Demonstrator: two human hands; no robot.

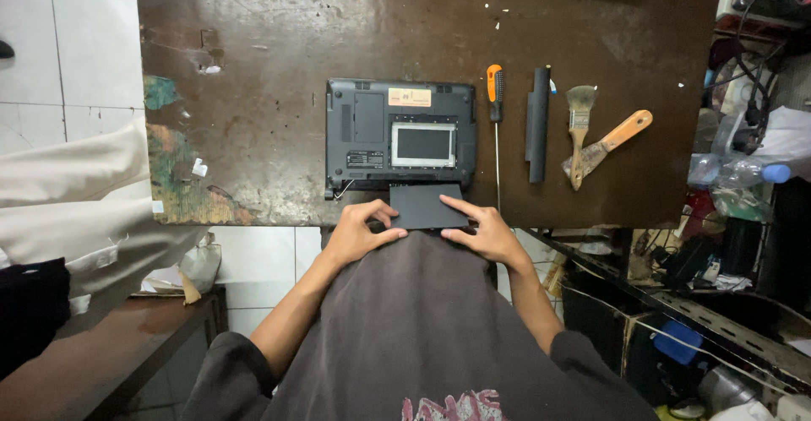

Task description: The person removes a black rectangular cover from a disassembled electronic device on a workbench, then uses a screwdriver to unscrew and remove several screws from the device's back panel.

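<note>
Both hands pinch a flat black cover panel (425, 206) at the table's near edge — left hand (359, 231) on its left side, right hand (481, 231) on its right. Its long axis runs left-right, just before the upturned laptop (400, 138) — both hands equally near.

The worktop (279, 41) is dark brown, scuffed and rough, its coating flaked off at nine o'clock to show green and tan patches. The laptop base (359, 125) is matt dark grey plastic, with a glossy metallic panel (422, 144) set in it. The cover (425, 206) held at six o'clock is smooth matt black. At three o'clock lie a screwdriver (494, 92) with orange plastic grip and two wooden-handled brushes (580, 134).
</note>
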